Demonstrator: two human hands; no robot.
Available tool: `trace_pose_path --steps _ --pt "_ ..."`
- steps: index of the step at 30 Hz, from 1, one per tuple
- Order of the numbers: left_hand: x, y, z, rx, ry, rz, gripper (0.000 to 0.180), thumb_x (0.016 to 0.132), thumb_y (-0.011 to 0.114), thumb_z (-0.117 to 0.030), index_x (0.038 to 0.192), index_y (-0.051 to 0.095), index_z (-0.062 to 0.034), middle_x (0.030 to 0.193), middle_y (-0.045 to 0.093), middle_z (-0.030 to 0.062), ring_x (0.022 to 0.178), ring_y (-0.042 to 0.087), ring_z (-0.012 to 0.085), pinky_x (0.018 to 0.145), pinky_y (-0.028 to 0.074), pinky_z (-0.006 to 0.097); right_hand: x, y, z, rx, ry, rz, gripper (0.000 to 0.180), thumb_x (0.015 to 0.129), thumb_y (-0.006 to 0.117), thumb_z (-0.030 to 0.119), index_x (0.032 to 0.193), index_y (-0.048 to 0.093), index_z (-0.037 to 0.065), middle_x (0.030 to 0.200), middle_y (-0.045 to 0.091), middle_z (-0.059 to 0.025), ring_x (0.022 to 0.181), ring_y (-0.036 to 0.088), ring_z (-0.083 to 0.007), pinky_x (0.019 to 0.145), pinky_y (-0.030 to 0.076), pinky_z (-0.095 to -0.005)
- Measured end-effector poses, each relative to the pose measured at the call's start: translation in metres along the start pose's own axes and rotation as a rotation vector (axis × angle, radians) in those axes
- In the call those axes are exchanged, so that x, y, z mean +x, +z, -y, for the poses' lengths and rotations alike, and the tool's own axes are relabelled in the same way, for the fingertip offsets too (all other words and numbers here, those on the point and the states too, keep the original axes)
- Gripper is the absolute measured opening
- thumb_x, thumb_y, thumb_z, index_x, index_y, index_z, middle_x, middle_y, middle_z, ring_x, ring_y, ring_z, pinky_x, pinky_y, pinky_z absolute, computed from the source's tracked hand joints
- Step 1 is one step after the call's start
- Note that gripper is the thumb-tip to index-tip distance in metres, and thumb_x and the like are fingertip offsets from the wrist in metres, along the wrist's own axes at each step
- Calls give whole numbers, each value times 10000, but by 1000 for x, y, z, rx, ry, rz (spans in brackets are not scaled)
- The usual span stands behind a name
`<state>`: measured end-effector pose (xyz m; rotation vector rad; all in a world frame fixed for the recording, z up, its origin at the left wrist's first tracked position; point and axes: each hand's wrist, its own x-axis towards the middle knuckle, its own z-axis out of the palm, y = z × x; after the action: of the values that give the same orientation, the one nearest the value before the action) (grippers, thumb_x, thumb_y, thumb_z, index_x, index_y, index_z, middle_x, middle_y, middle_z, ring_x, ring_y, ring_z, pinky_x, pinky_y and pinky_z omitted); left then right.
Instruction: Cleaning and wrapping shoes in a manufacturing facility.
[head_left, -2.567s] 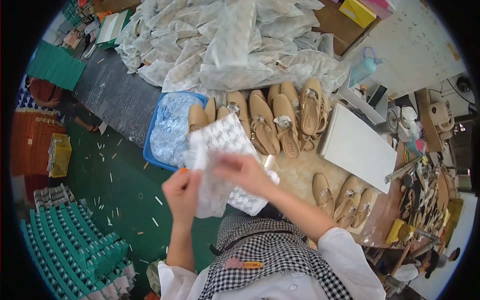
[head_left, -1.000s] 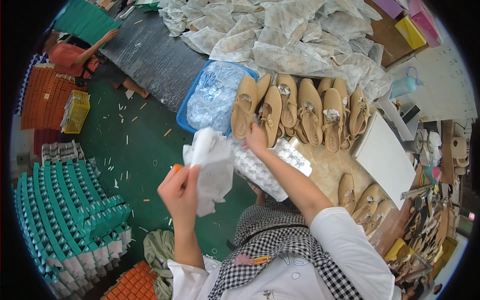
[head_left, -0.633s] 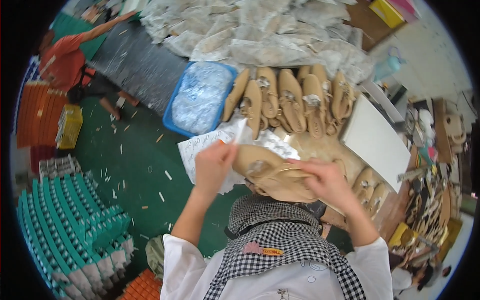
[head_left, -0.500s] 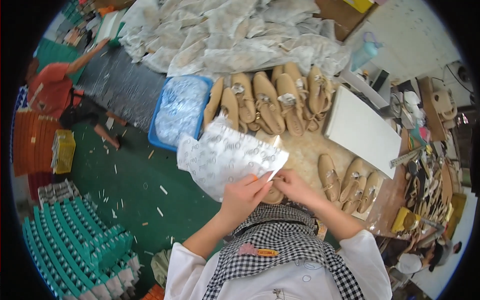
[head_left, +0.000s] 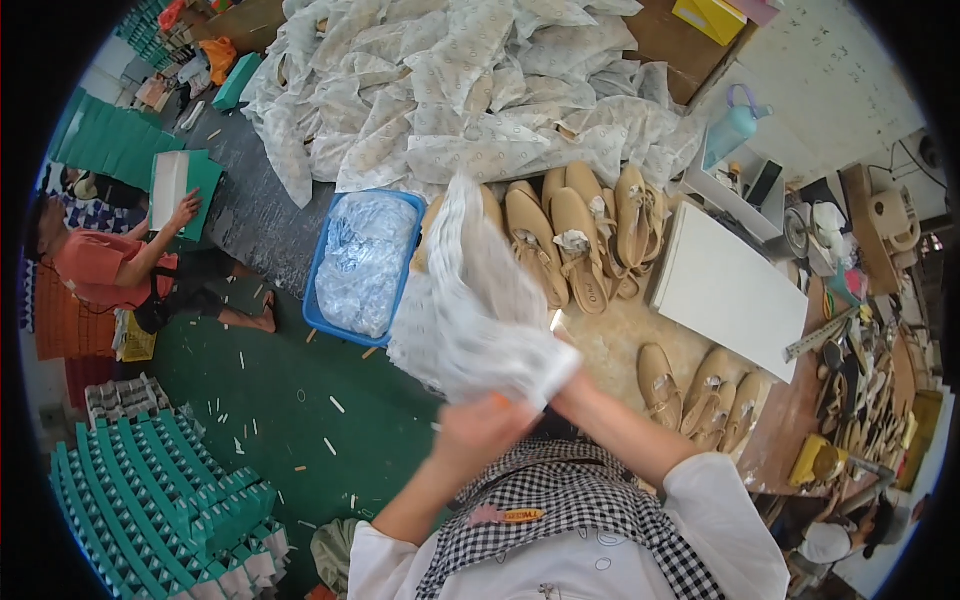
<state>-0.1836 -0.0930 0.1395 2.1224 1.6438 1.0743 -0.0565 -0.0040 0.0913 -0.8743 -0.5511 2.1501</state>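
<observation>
A thin white printed shoe bag (head_left: 465, 315) hangs in front of me, blurred by motion. At its mouth, my left hand (head_left: 484, 428) is closed on the near edge, with something orange at a finger. My right hand (head_left: 572, 393) reaches into the bag's opening; its fingers are hidden, and I cannot tell what they hold. Beyond the bag, several tan buckled flat shoes (head_left: 590, 275) lean in a row on the tabletop. More tan shoes (head_left: 658, 378) lie to the right of my right forearm.
A blue basin (head_left: 311, 300) of crumpled clear plastic stands left of the shoes. Filled white bags (head_left: 470, 90) are heaped at the back. A white board (head_left: 735, 285) lies at right. Green boxes (head_left: 150, 490) are stacked at lower left. At far left a person (head_left: 110, 260) holds a green box.
My right hand has gone from the bag's edge into its opening. The bag has swung upright and lengthened away from me. At left, the person has turned with the box.
</observation>
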Motion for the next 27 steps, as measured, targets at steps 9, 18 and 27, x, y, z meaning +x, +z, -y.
trace_pose_path --steps 9,18,27 --pt "23 -4 36 -363 -637 -330 168 816 613 -4 671 545 48 615 433 -34 591 369 41 519 282 221 24 27 -2 -673 -89 305 168 820 655 96 939 657 -23 821 676 -41 769 623 -90 718 500 -238" --pt "32 -58 -7 -105 -299 -301 81 759 647 3 708 612 55 571 448 30 495 388 94 457 270 226 60 -165 24 -1760 -909 -591 292 842 586 152 1103 634 31 923 670 -148 809 623 -296 761 489 -295" --pt "28 21 45 125 -397 -24 106 828 640 -180 844 684 -85 601 482 60 485 510 225 449 386 331 -91 -78 132 -1365 59 27 341 856 528 98 1186 590 41 819 679 -89 674 542 -80 643 456 -250"
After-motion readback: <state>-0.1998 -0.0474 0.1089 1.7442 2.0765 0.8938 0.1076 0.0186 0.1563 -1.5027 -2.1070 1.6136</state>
